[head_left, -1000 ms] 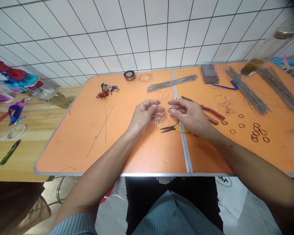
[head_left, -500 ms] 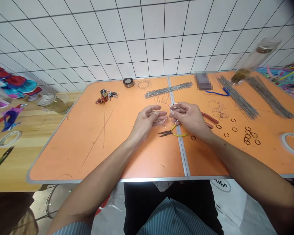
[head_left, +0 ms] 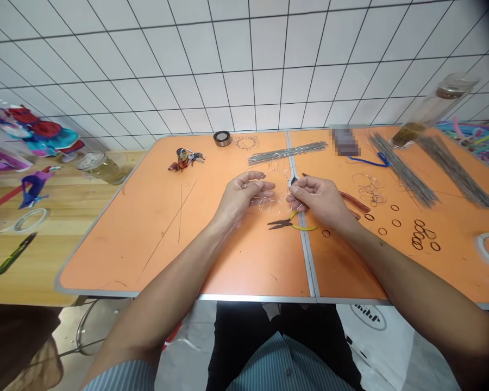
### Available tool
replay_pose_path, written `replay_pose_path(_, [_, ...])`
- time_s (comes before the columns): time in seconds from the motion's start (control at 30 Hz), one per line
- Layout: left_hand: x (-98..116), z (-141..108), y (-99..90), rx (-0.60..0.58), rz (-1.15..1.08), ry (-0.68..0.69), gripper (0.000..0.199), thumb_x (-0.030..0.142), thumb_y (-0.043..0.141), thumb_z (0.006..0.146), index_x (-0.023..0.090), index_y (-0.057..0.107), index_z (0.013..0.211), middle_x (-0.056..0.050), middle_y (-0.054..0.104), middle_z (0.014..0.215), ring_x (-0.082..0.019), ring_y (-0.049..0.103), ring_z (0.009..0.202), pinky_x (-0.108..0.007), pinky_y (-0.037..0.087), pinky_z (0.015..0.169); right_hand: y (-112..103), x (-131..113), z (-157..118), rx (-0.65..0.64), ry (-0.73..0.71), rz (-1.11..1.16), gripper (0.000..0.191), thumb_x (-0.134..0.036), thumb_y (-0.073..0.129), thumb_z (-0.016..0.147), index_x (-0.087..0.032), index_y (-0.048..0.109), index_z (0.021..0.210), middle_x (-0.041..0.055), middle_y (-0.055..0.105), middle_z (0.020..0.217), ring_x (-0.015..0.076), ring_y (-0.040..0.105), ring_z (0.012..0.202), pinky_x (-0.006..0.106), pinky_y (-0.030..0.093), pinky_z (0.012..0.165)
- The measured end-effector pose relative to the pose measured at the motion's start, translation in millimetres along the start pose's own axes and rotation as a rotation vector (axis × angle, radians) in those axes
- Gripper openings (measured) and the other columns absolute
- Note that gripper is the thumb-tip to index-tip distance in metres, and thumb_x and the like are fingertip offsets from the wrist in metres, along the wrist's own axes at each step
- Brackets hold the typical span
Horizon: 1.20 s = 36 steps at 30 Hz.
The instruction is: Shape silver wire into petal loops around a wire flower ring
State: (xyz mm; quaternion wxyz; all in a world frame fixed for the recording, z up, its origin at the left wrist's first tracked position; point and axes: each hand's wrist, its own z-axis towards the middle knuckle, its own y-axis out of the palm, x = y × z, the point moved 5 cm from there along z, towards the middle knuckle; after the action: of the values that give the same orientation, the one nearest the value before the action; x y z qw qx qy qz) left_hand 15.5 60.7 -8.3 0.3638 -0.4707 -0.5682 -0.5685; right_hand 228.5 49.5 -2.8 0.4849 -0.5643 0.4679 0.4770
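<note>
Head camera is showing the left hand (head_left: pixel 244 195) and the right hand (head_left: pixel 320 198) working apart from each other above an orange desk (head_left: pixel 228 266), with a looped wire piece (head_left: pixel 275 206) stretching between them. The left thumb is pressing the wire against curled fingers, while the right thumb and forefinger are pinching its other side.

Two containers are standing out. Near the far right, a tall glass bottle (head_left: pixel 432 111) is resting its base on the desk between the upper ends of two wire bundles (head_left: pixel 403 171), appearing slanted in this view; brown contents are filling only its lowest part, and the rest is looking clear. On the wooden desk (head_left: pixel 52 285) at the left, a glass jar (head_left: pixel 102 167) is holding something pale yellowish, probably liquid; its lid is looking greyish, its details too blurred to tell.

Yellow-handled pliers (head_left: pixel 283 224) are lying just below the hands, and dark rings (head_left: pixel 419 233) are lying loose towards the right. A tape roll (head_left: pixel 222 138) is sitting near the far edge, with keys (head_left: pixel 186 158) lying nearby.
</note>
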Motion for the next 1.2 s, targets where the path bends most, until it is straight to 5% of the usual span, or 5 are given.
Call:
replay_pose_path(0.23, [5, 9, -10.3, 0.043, 0.055, 0.069, 0.032, 0.043, 0.092, 0.086, 0.018, 0.076, 0.096, -0.005, 0.082, 0.079, -0.012, 0.071, 0.059, -0.023, 0.055, 0.058, 13, 1, -4, -0.098, -0.008, -0.064, 0.017, -0.032, 0.084, 0.094, -0.019, 0.073, 0.092, 0.0066, 0.083, 0.087, 0.0138, 0.075, 0.070, 0.024, 0.061, 0.064])
replay_pose_path(0.43, [71, 26, -87.1, 0.356, -0.006, 0.306, 0.031, 0.045, 0.093, 0.090, 0.027, 0.067, 0.088, 0.000, 0.084, 0.089, -0.015, 0.072, 0.068, -0.026, 0.055, 0.057, 9, -5, -2, -0.037, -0.180, -0.318, 0.015, -0.030, 0.077, 0.095, -0.021, 0.076, 0.107, 0.0060, 0.081, 0.094, 0.0220, 0.078, 0.083, 0.036, 0.061, 0.077])
replay_pose_path(0.53, [86, 33, -115.0, 0.430, -0.011, 0.349, 0.028, 0.042, 0.086, 0.098, 0.026, 0.064, 0.091, 0.002, 0.082, 0.089, -0.014, 0.073, 0.076, -0.026, 0.055, 0.064, 31, -11, -3, -0.134, -0.299, -0.613, 0.012, -0.024, 0.072, 0.096, -0.020, 0.080, 0.104, 0.0061, 0.083, 0.095, 0.0239, 0.076, 0.089, 0.037, 0.056, 0.082])
replay_pose_path(0.8, [50, 46, -100.8, 0.312, -0.126, 0.051, 0.048, 0.064, 0.090, 0.088, 0.023, 0.065, 0.087, -0.004, 0.084, 0.087, -0.013, 0.074, 0.065, -0.024, 0.058, 0.058, 130, -24, 3, -0.456, -0.385, -1.331, 0.024, -0.013, 0.057, 0.103, -0.019, 0.071, 0.121, 0.0139, 0.080, 0.123, 0.0295, 0.075, 0.107, 0.035, 0.040, 0.071])
replay_pose_path(1.2, [42, 39, -106.0, 0.268, -0.256, -0.025, 0.057, 0.076, 0.076, 0.095, 0.020, 0.065, 0.091, -0.009, 0.085, 0.088, -0.014, 0.076, 0.064, -0.022, 0.060, 0.060, 145, -7, -11, -0.488, -0.297, -1.445, 0.039, -0.002, 0.049, 0.093, -0.014, 0.061, 0.127, 0.0174, 0.077, 0.114, 0.0301, 0.076, 0.093, 0.036, 0.039, 0.069])
